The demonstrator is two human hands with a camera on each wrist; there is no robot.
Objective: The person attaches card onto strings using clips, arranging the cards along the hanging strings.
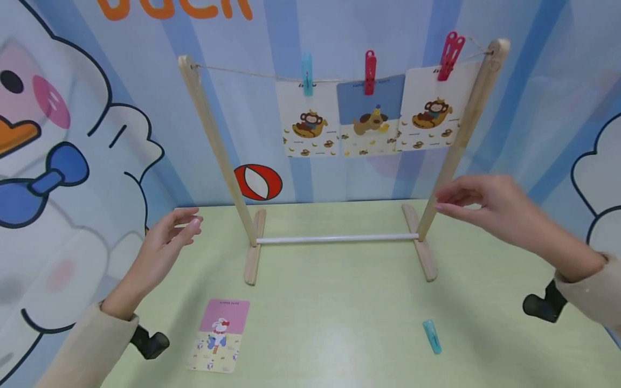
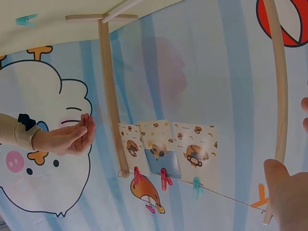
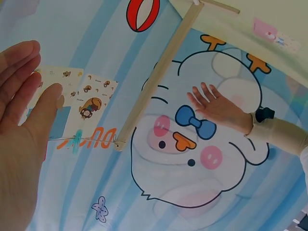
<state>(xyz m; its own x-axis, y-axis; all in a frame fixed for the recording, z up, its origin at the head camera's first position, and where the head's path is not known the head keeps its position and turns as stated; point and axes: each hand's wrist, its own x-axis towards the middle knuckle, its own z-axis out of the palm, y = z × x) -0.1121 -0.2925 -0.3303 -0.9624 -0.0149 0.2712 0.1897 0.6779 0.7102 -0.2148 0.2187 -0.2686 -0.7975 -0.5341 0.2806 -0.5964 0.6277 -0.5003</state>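
In the head view my left hand (image 1: 164,242) hovers left of a wooden stand, its fingers loosely bent around nothing. My right hand (image 1: 490,207) is held by the stand's right post (image 1: 461,140), also holding nothing. A string (image 1: 237,70) spans the post tops. From it hang a white monkey card (image 1: 309,126) under a blue clothespin (image 1: 307,75), a blue-topped dog card (image 1: 371,121) under a red clothespin (image 1: 370,73), and another monkey card (image 1: 434,110) with red clothespin (image 1: 450,56) at its top. A pink-and-yellow card (image 1: 220,335) and a blue clothespin (image 1: 431,337) lie on the table.
The stand has wooden feet (image 1: 255,248) joined by a white rod (image 1: 337,238) on the pale green table (image 1: 335,307). Behind it hangs a blue striped backdrop (image 1: 339,180) with cartoon ducks and a red ball print.
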